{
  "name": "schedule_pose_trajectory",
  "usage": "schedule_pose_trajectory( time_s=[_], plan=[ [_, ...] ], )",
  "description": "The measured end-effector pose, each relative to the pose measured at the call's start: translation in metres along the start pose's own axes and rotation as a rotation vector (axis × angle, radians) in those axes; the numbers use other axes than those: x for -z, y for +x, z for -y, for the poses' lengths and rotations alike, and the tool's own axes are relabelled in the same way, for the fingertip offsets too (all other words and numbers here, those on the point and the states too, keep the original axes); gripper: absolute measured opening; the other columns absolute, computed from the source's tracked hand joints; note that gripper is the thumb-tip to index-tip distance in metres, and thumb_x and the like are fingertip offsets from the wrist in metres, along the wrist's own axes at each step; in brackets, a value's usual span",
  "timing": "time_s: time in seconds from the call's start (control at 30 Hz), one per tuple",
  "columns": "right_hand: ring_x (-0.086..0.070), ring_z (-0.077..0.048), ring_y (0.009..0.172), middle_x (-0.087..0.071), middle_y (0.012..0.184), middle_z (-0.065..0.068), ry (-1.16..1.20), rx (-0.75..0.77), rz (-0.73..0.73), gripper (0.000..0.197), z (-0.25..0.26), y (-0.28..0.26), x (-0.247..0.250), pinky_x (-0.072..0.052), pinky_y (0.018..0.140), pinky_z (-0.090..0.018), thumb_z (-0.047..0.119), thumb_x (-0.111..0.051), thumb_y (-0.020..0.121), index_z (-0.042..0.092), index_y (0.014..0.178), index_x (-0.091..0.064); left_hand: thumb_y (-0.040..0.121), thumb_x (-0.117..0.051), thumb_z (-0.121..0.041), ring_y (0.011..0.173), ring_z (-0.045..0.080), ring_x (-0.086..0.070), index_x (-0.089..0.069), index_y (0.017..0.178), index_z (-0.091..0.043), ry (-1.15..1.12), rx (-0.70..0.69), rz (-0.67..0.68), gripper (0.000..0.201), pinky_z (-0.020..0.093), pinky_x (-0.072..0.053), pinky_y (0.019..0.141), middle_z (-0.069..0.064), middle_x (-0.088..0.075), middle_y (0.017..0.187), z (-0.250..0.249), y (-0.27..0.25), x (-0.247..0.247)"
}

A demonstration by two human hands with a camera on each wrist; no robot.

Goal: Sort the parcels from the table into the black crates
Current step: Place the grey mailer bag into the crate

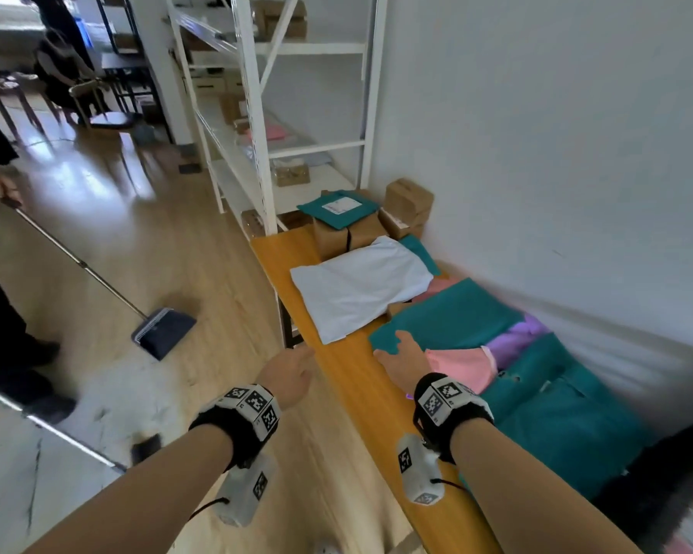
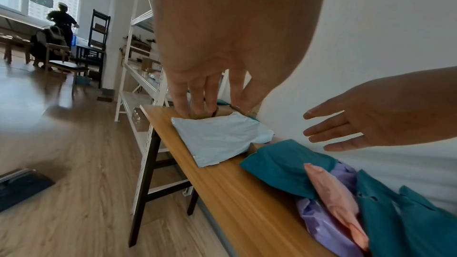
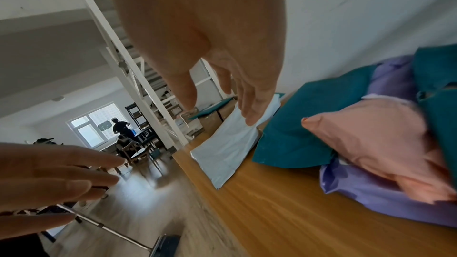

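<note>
The wooden desk (image 1: 345,377) stands along the white wall and carries the parcels. The biggest one is a teal bag (image 1: 569,425) at the near end. Next to it lies another teal parcel (image 1: 449,317), with a purple parcel (image 1: 517,337) and a pink parcel (image 1: 461,367) lying between the two. Farther along is a pale blue parcel (image 1: 357,289), flat on the desk, and behind it are brown cardboard boxes (image 1: 409,205) with a teal envelope (image 1: 337,207) on top. No black crate can be seen. The right hand (image 1: 407,359) is over the near corner of the teal parcel; its fingers (image 2: 321,130) are straight, slightly spread, and hold nothing. The left hand (image 1: 291,373) hovers at the desk edge, its fingers (image 3: 74,171) are also straight and empty.
</note>
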State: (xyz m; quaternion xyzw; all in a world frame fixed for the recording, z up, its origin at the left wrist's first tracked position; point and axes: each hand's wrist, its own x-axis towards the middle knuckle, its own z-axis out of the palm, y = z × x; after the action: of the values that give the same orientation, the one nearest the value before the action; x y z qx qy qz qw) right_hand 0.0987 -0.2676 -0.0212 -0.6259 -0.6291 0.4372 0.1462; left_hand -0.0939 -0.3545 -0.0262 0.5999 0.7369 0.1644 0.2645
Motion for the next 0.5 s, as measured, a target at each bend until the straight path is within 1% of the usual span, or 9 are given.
schedule_pose_trajectory(
  time_s=[0.07, 0.1, 0.17, 0.23, 0.37, 0.5],
  plan=[
    [-0.041, -0.027, 0.131, -0.034, 0.150, -0.014, 0.026, -0.009, 0.017, 0.065, 0.001, 0.023, -0.006, -0.037, 0.098, -0.031, 0.023, -0.054, 0.095, 0.009, 0.149, -0.020, 0.099, -0.042, -0.017, 0.130, 0.022, -0.043, -0.037, 0.143, -0.017, -0.001, 0.038, 0.016, 0.044, 0.028, -0.034, 0.104, 0.007, -0.042, 0.145, 0.007, 0.026, 0.000],
    [-0.040, -0.027, 0.132, -0.033, 0.150, -0.013, 0.041, -0.018, 0.023, 0.065, 0.000, 0.034, -0.009, -0.037, 0.098, -0.031, 0.022, -0.054, 0.095, 0.010, 0.149, -0.021, 0.099, -0.042, -0.017, 0.131, 0.021, -0.042, -0.037, 0.143, -0.017, -0.001, 0.052, 0.022, 0.044, 0.028, -0.035, 0.104, 0.006, -0.042, 0.145, 0.010, 0.037, 0.000],
    [-0.035, -0.027, 0.137, -0.031, 0.152, -0.012, 0.062, -0.036, 0.036, 0.065, 0.000, 0.054, -0.015, -0.034, 0.106, -0.033, 0.021, -0.054, 0.095, 0.011, 0.150, -0.020, 0.099, -0.042, -0.018, 0.130, 0.020, -0.043, -0.037, 0.143, -0.018, 0.018, 0.066, 0.040, 0.044, 0.028, -0.036, 0.104, 0.004, -0.041, 0.146, 0.015, 0.058, 0.001],
    [-0.034, -0.026, 0.138, -0.030, 0.153, -0.011, 0.059, -0.057, 0.048, 0.065, -0.001, 0.071, -0.020, -0.033, 0.109, -0.035, 0.023, -0.055, 0.095, 0.012, 0.150, -0.021, 0.099, -0.043, -0.018, 0.130, 0.020, -0.043, -0.036, 0.143, -0.018, 0.041, 0.075, 0.063, 0.045, 0.028, -0.037, 0.103, 0.005, -0.041, 0.146, 0.021, 0.078, 0.001],
    [-0.035, -0.026, 0.137, -0.031, 0.152, -0.012, 0.059, -0.104, 0.054, 0.065, -0.004, 0.094, -0.030, -0.034, 0.108, -0.034, 0.022, -0.054, 0.095, 0.010, 0.149, -0.021, 0.099, -0.044, -0.019, 0.131, 0.020, -0.041, -0.033, 0.145, -0.019, 0.039, 0.100, 0.123, 0.047, 0.029, -0.036, 0.103, 0.005, -0.039, 0.147, 0.034, 0.111, -0.001],
    [-0.036, -0.026, 0.136, -0.033, 0.151, -0.011, 0.059, -0.163, 0.049, 0.063, -0.004, 0.118, -0.038, -0.035, 0.105, -0.033, 0.021, -0.053, 0.095, 0.012, 0.149, -0.022, 0.099, -0.044, -0.019, 0.135, 0.022, -0.037, -0.029, 0.146, -0.020, 0.051, 0.124, 0.188, 0.050, 0.032, -0.036, 0.105, 0.005, -0.035, 0.149, 0.051, 0.144, -0.001]
  ],
)
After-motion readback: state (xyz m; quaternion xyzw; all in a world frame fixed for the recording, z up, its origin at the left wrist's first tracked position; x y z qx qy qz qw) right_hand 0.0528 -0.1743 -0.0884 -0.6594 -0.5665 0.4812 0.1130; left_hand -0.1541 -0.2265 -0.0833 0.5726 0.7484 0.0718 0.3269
